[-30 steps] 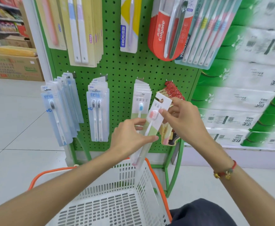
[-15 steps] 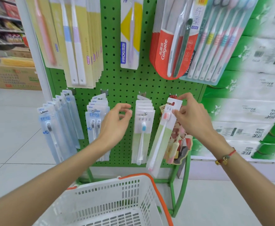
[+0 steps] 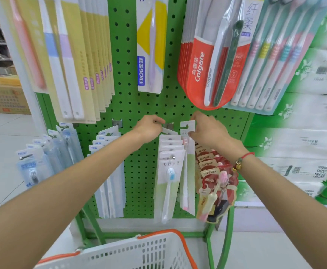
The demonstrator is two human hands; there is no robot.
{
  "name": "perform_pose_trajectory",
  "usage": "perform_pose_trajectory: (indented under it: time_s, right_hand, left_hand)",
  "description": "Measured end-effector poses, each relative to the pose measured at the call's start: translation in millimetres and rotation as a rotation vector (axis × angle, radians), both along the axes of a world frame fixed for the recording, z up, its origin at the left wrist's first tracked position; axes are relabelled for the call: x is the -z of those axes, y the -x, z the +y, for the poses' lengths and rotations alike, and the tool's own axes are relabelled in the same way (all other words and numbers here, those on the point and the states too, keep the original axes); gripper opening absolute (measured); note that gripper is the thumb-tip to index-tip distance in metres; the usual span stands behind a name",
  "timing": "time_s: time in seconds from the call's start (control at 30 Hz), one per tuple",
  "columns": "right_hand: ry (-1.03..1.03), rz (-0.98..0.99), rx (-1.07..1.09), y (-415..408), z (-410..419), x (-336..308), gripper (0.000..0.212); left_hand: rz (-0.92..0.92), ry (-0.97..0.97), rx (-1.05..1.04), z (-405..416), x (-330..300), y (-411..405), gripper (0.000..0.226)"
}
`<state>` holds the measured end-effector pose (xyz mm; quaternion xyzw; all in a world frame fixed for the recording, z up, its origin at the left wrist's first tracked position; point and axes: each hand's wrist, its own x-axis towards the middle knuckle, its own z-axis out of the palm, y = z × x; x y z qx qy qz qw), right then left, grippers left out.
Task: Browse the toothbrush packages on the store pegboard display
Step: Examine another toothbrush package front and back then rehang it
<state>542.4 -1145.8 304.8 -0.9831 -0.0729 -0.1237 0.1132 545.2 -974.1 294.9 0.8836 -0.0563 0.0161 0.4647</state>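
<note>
A green pegboard [image 3: 139, 105] carries rows of hanging toothbrush packages. My right hand [image 3: 207, 131] pinches the top of a white-and-green package with a pink toothbrush [image 3: 187, 171] and holds it upright against the board, just right of a hook [image 3: 168, 125]. My left hand [image 3: 149, 127] reaches to the back of that hook, its fingers curled onto the rearmost card of the stack of blue-toothbrush packages [image 3: 168, 177]. What its fingertips grip is hidden.
Red canban packages [image 3: 213, 183] hang to the right, pale blue packs [image 3: 108, 171] to the left. Colgate packs [image 3: 207, 61] and a FROG pack [image 3: 151, 45] hang above. A white basket with orange handles [image 3: 139, 253] sits below. Stacked tissue packs [image 3: 304, 133] stand at right.
Both hands have risen to the hook's level. The right hand brought the pink-toothbrush package upright beside the hook; the left hand let go of it and went to the back of the stack.
</note>
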Motion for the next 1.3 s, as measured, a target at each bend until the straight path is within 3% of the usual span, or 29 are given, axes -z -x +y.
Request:
perform_pose_trajectory:
  time_s: [0.3,0.63,0.9,1.3]
  right_hand:
    - [-0.048,0.052,-0.225,-21,4,-1,0.035]
    - [-0.146,0.022,-0.222,-36,15,7,0.024]
    - [-0.429,0.343,-0.243,-44,6,-4,0.029]
    - [-0.408,0.312,-0.216,-47,5,-1,0.027]
  left_hand:
    - [-0.098,-0.16,0.026,0,5,-14,0.006]
    - [-0.071,-0.159,0.029,7,7,-16,0.008]
    - [-0.032,-0.08,-0.006,6,14,-14,0.01]
    - [-0.031,-0.025,-0.057,4,11,-9,0.011]
